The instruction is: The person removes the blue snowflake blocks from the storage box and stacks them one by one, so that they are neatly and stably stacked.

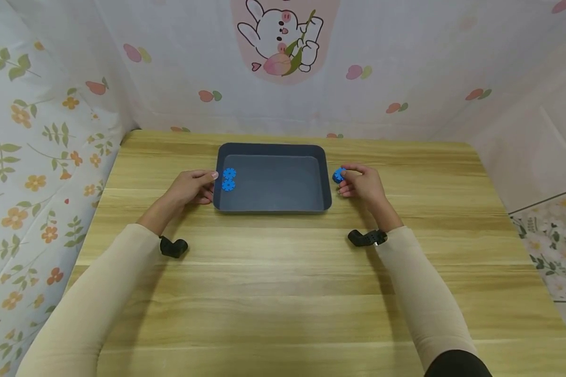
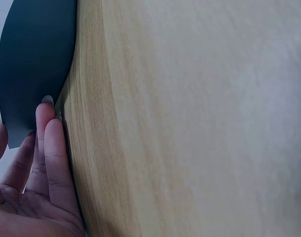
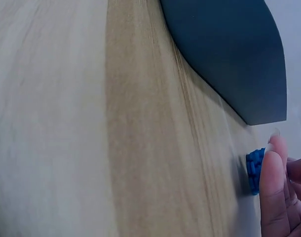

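A dark grey rectangular tray (image 1: 273,204) lies on the table. Inside it, by the left wall, two blue notched discs (image 1: 228,185) lie flat, one behind the other. My left hand (image 1: 193,187) holds the tray's left side, thumb at the rim and fingers against the outer wall; the left wrist view shows those fingers (image 2: 56,153) at the tray's corner. Just right of the tray, my right hand (image 1: 364,184) grips a small stack of blue notched discs (image 1: 338,175) between thumb and fingers. In the right wrist view the stack (image 3: 254,172) is partly hidden behind the fingertips.
The wooden table (image 1: 264,293) stretches in front of the tray and to both sides. A printed curtain (image 1: 283,104) hangs along the back edge, and a floral cloth (image 1: 42,183) along the left. Black wrist cameras (image 1: 173,247) sit on both wrists.
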Demonstrator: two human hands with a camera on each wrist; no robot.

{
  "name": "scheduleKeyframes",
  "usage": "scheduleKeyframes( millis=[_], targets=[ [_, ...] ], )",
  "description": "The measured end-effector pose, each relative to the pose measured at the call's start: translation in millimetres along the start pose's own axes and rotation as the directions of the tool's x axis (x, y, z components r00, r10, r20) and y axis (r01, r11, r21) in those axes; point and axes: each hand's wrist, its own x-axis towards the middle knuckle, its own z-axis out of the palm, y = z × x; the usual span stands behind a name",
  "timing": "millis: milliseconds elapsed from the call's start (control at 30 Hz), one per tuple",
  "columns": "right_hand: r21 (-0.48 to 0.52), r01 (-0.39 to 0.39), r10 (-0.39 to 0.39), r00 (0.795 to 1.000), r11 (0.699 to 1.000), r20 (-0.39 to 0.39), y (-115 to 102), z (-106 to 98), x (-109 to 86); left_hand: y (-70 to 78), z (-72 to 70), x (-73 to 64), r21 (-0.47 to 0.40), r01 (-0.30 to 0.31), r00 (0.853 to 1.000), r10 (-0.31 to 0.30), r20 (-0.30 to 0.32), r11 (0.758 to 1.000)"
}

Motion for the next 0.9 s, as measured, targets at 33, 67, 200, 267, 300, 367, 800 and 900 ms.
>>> scheduleKeyframes(
  millis=[33,67,200,267,300,367,800,900],
  targets=[
    [-0.003,-0.002,0.002,1.000,1.000,0.000,0,0,0.1,-2.0,-0.5,1.7,0.002,-0.003,1.000,0.003,-0.003,1.000],
    [-0.005,-0.005,0.005,1.000,1.000,0.000,0,0,0.4,-3.3,-0.8,2.8,0.003,-0.005,1.000,0.005,-0.005,1.000],
    [-0.018,-0.008,0.008,1.000,1.000,-0.004,2,1,2.4,-5.4,-1.0,3.8,0.008,-0.014,1.000,0.014,-0.010,1.000],
    [-0.016,-0.010,0.009,1.000,1.000,-0.007,4,1,3.8,-5.0,-0.7,3.6,0.011,-0.020,1.000,0.020,-0.009,1.000],
    [-0.016,-0.009,0.009,1.000,1.000,-0.004,4,1,4.1,-4.8,-0.5,3.2,0.013,-0.023,1.000,0.023,-0.009,1.000],
    [-0.012,-0.010,0.010,1.000,1.000,-0.008,5,1,4.6,-4.1,0.0,2.3,0.019,-0.029,1.000,0.029,-0.009,0.999],
    [-0.051,-0.005,0.003,0.999,0.999,-0.032,-14,-10,4.5,-3.2,0.5,2.1,0.016,-0.037,0.999,0.038,-0.018,0.999],
    [-0.065,0.018,-0.020,0.999,0.998,-0.027,-21,-12,5.7,-3.5,0.7,2.4,0.013,-0.040,0.999,0.041,-0.016,0.999]
  ],
)
